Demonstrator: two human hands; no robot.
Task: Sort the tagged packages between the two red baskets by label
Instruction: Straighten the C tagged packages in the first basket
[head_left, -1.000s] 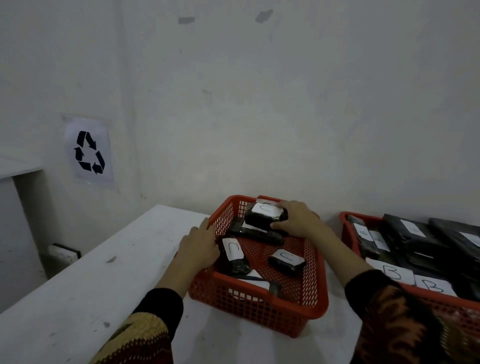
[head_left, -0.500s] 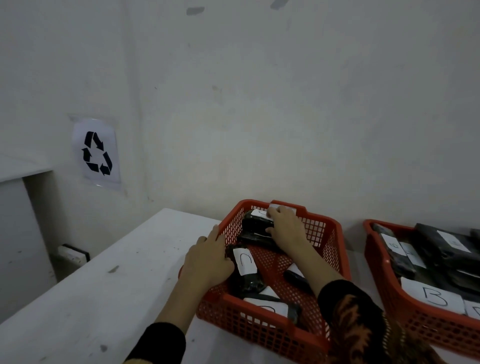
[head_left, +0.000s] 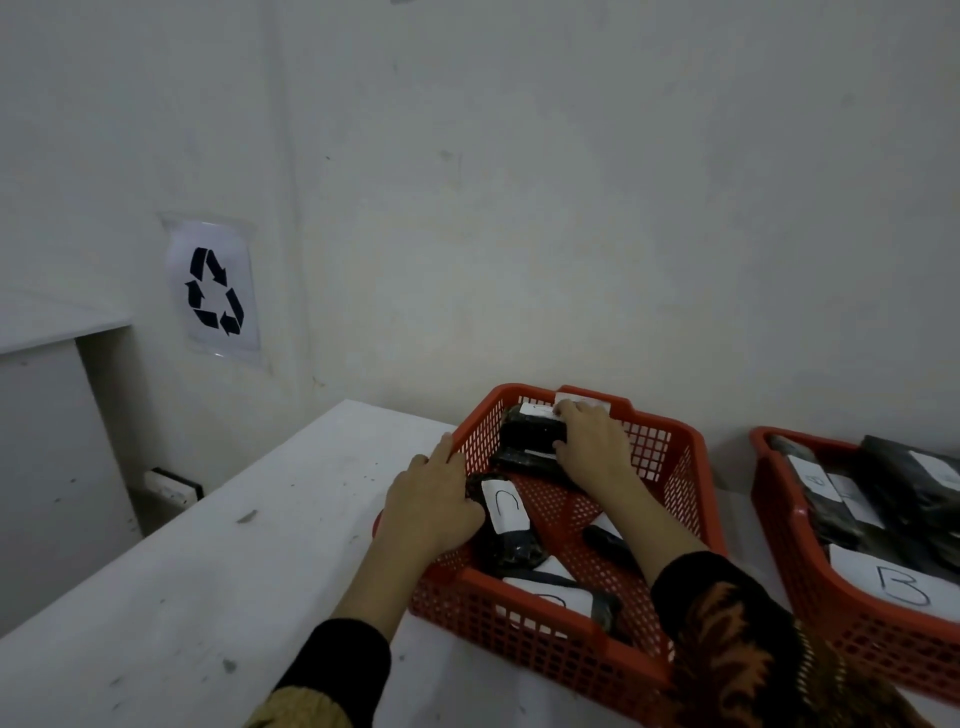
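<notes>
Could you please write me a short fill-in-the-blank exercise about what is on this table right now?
1. Both baskets on the table are coloured ____.
2. The right hand rests on a black package at the far end of the ____ basket.
3. The big label in the right basket shows the letter ____.
4. The sheet on the wall bears a ____ symbol.

Missing words: red; left; B; recycling

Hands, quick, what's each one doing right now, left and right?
Left hand: open, resting on the left rim of the left basket.
Right hand: gripping the black package at the basket's far end.
</notes>
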